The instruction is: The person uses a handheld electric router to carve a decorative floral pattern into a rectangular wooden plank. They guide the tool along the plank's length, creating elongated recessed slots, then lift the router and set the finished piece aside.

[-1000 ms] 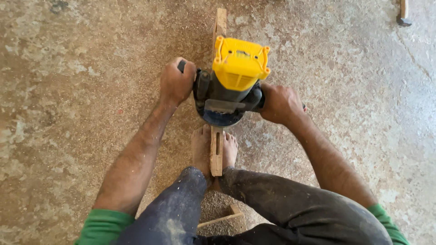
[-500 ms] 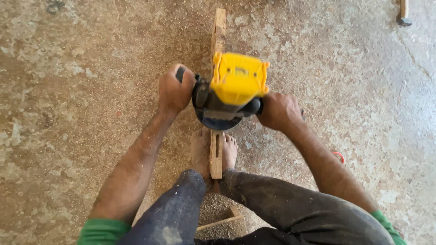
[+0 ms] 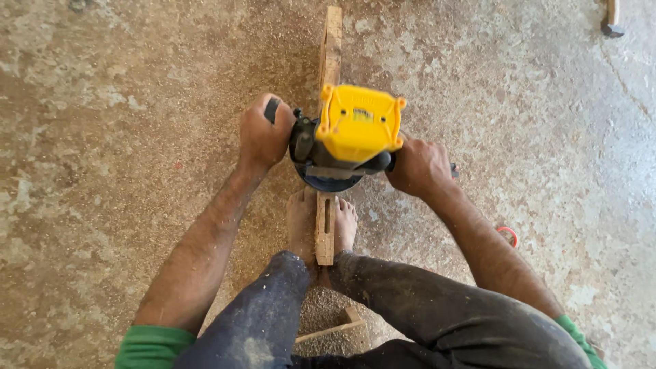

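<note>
A yellow-topped power router (image 3: 348,137) with a black base sits on a narrow wooden strip (image 3: 331,55) that lies on the dusty floor, running away from me. My left hand (image 3: 263,133) grips the router's left black handle, and my right hand (image 3: 418,166) grips its right handle. Both my bare feet (image 3: 321,225) press against the near end of the strip, one on each side, where a slot is cut into the wood (image 3: 326,225).
Sawdust covers the concrete floor (image 3: 137,137) around the strip. A small red ring (image 3: 507,236) lies on the floor at the right. Another piece of wood (image 3: 328,331) lies under my legs. A dark-tipped wooden piece (image 3: 611,17) sits at the top right corner.
The router has slid a little toward me along the strip, leaving more bare wood showing beyond it. Both hands stayed on the handles.
</note>
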